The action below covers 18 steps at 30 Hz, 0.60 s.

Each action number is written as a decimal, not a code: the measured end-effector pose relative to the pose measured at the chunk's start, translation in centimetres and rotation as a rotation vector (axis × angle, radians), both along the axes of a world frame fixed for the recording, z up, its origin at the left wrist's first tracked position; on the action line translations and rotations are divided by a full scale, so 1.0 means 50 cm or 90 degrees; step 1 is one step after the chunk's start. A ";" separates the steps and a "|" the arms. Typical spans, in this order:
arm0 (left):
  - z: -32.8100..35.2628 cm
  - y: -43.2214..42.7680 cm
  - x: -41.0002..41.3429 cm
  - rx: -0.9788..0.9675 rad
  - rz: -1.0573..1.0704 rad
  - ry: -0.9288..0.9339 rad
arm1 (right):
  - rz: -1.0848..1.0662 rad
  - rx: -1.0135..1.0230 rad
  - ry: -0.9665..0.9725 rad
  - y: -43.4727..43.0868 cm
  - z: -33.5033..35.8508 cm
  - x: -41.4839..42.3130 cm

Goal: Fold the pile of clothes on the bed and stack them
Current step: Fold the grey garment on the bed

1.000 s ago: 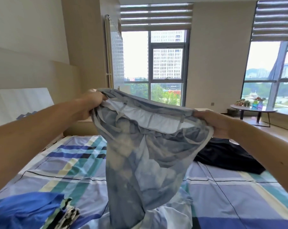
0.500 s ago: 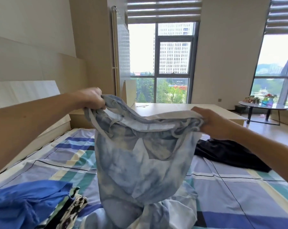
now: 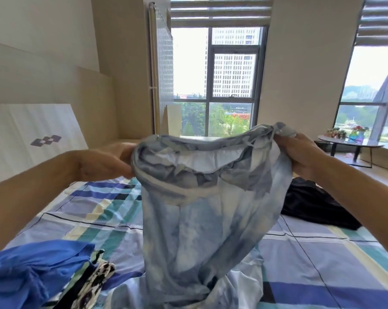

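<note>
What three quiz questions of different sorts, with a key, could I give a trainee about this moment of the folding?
1. How many hands grip the top edge of the blue-grey garment?
2. True or false: this garment lies folded flat on the bed.
3. Which garment lies on the bed past the right hand? A. the black garment; B. a red garment; C. a yellow garment.

Key
1. Two: the left hand and the right hand each hold one end.
2. False: it is held up and hangs unfolded.
3. A.
</note>
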<state>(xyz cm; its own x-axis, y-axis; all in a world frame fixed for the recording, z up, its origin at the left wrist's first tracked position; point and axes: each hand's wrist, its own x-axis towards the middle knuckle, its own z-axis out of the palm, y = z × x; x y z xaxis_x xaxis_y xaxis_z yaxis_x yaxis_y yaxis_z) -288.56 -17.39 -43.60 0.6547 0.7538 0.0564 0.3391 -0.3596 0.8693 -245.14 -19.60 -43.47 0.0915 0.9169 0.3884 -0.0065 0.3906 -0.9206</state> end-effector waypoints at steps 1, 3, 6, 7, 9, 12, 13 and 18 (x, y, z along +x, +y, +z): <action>-0.012 0.003 0.014 0.086 0.035 0.076 | -0.011 -0.017 -0.017 0.004 -0.002 0.000; -0.034 0.011 0.042 0.249 0.133 0.120 | -0.039 -0.051 -0.060 0.005 -0.005 -0.002; -0.049 0.009 0.074 0.254 0.246 -0.047 | -0.020 -0.070 -0.114 -0.001 -0.011 -0.003; -0.047 0.007 0.081 0.225 0.268 -0.096 | 0.020 -0.081 -0.130 -0.006 -0.012 0.000; -0.043 0.005 0.089 0.170 0.310 -0.140 | 0.114 -0.106 -0.165 -0.011 -0.018 0.016; -0.041 0.011 0.090 0.097 0.347 -0.204 | 0.149 -0.100 -0.160 -0.011 -0.031 0.038; -0.040 0.011 0.093 0.093 0.346 -0.226 | 0.137 -0.087 -0.156 -0.011 -0.036 0.043; -0.019 0.001 0.120 0.106 0.377 -0.305 | 0.040 0.023 -0.166 -0.007 -0.029 0.041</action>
